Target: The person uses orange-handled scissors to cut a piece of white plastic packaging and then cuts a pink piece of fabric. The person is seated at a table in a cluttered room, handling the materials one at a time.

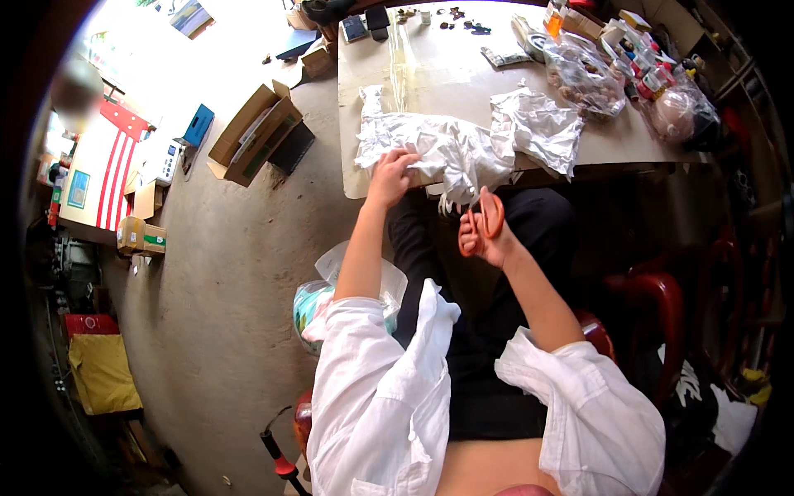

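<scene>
Head view: my right hand (488, 238) grips orange-handled scissors (500, 218) near the table (451, 74) edge. My left hand (390, 176) touches crumpled white material (430, 132) lying along that edge; pinching or not, can't tell. Beyond: clear plastic bag (581, 78).

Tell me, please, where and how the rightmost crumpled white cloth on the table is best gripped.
Probably pinch the white cloth by its lower right corner, coming from the person's side, since that corner droops past the near edge of the table.

Over on the left I see an open brown cardboard box (279, 132). A bulging clear plastic bag (585, 78) lies far right, a creased yellow sheet (103, 374) near left.
</scene>
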The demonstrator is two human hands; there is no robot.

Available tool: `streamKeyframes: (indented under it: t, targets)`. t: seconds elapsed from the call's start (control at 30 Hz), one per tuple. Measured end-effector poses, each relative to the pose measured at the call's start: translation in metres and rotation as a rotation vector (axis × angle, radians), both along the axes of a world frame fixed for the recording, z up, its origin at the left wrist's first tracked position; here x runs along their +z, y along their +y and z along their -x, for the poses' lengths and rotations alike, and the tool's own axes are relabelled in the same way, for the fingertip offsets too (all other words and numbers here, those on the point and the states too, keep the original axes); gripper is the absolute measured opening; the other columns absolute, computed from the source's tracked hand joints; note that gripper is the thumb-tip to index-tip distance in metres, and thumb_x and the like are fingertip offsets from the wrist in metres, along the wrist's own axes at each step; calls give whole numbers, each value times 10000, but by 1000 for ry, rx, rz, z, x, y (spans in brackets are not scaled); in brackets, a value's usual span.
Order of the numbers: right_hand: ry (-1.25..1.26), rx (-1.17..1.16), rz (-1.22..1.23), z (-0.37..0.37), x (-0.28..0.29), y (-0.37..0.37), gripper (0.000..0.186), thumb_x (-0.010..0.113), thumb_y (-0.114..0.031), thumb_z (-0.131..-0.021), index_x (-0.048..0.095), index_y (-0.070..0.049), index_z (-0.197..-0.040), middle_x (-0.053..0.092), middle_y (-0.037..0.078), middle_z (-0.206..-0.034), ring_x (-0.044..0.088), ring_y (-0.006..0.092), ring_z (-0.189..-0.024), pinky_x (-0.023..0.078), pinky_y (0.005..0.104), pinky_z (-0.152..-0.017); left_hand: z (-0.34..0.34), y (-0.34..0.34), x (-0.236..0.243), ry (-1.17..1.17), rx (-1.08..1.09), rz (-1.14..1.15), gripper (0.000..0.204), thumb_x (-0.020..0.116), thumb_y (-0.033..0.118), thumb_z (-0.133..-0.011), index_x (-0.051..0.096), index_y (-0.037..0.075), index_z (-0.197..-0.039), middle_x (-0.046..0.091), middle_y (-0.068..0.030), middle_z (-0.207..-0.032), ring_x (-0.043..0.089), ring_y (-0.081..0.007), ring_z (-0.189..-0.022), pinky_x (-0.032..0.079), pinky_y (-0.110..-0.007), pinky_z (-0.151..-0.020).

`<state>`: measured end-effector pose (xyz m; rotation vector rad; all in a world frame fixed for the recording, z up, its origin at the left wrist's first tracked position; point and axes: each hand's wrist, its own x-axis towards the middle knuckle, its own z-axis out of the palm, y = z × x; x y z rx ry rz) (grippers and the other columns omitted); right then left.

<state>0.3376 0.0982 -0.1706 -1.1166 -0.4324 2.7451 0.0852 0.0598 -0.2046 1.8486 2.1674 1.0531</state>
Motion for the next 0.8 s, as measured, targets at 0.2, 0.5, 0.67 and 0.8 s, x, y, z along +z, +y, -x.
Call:
streamKeyframes:
  t: [0.2,0.5,0.67,0.8]
  targets:
    - [-151,4,-247,3,2,60,689,588,-727,-695,438,-64,-811,402,-3,-611,380,94,-432,359,206,-410,28,10,-9,114,101,100,332,576,1,-691,638,140,-986,582,-53,-1038,525,-287,-1002,418,-374,-853]
    - [-143,62,-224,-10,-4,50,644,551,-693,-755,490,-56,-830,468,22,-661,436,116,-460,396,225,-444,-20,28,28,429,124,-132,615,638,39,-637,498,107,-1232,497,-63,-1173,440,-260,-1140,354,-377,-970]
    - [36,61,-330,-18,-7,15,616,483,-658,-824,521,-49,-911,489,26,-720,486,133,-542,429,260,-529,-13,44,28,472,-76,-158,389,656,72,-685,616,155,-1063,573,-34,-1038,509,-232,-1038,388,-356,-912]
    - [40,265,-361,-7,16,-17,634,499,-676,-802,530,-58,-945,527,14,-784,560,123,-621,520,299,-596,-14,43,35,325,-95,-220,112,672,111,-701,659,124,-812,619,-8,-794,560,-214,-883,422,-344,-835]
